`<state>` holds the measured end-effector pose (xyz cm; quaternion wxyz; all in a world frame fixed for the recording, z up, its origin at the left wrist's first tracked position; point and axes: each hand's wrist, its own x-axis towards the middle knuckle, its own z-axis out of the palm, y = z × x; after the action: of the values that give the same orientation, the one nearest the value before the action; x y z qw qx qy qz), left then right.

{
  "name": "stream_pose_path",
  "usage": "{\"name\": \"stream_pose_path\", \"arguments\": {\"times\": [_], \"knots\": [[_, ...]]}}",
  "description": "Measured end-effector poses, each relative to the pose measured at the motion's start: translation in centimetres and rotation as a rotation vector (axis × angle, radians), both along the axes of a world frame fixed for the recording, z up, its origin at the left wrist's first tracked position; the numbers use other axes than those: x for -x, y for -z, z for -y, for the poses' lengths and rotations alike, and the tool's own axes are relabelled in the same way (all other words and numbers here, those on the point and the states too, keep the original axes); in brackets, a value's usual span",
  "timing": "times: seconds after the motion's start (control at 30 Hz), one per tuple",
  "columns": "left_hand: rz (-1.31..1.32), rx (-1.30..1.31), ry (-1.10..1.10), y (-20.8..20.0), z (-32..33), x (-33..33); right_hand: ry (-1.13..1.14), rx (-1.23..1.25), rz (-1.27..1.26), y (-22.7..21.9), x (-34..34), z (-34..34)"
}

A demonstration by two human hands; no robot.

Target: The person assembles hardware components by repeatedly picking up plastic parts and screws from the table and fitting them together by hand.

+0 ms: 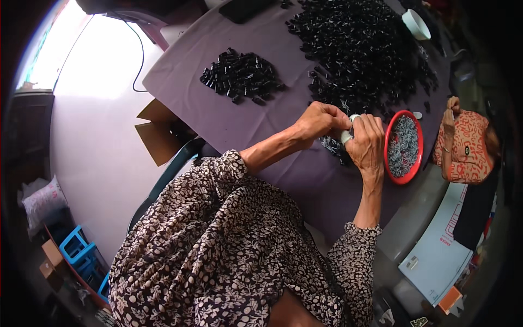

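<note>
My left hand (321, 120) and my right hand (366, 143) meet over the table, thumbs and fingertips pinched together. Whatever they hold is too small and covered to make out. White wrapping (347, 136) covers fingertips of the right hand. Beneath the hands lies a small heap of thin grey pieces and black parts (331, 146), partly hidden. Just right of my right hand stands a red bowl (388, 155) filled with thin grey pieces (403, 147). Beyond the hands spreads a large pile of small black parts (354, 49); a smaller black pile (239, 75) lies to the left.
A purple cloth (185, 71) covers the table. A white bowl (417, 24) stands at the far right, a dark flat object (242, 8) at the far edge. An open cardboard box (155, 139) is left below the table. Another person (466, 144) sits at the right.
</note>
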<state>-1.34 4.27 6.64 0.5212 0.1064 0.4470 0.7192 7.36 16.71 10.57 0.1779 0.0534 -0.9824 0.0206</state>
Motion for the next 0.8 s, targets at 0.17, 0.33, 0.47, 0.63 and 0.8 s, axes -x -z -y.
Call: {"name": "stream_pose_path", "arguments": {"times": [0.17,0.33,0.47,0.63,0.8], "knots": [[-0.103,0.033,0.062,0.8,-0.1,-0.1,-0.030,-0.008,0.024,0.6,-0.7,-0.3],[-0.133,0.044,0.021,1.1,-0.3,-0.5,-0.011,-0.010,0.058,1.0,-1.0,-0.1],[-0.208,0.044,0.046,0.8,-0.2,-0.7,-0.007,-0.030,0.058,1.5,-1.4,-0.4],[-0.251,0.087,0.099,0.8,-0.3,-1.1,-0.037,0.012,0.048,1.9,-2.0,-0.3],[-0.291,0.110,0.119,0.6,0.1,-1.2,-0.075,0.027,0.044,2.2,-2.2,-0.4]]}}
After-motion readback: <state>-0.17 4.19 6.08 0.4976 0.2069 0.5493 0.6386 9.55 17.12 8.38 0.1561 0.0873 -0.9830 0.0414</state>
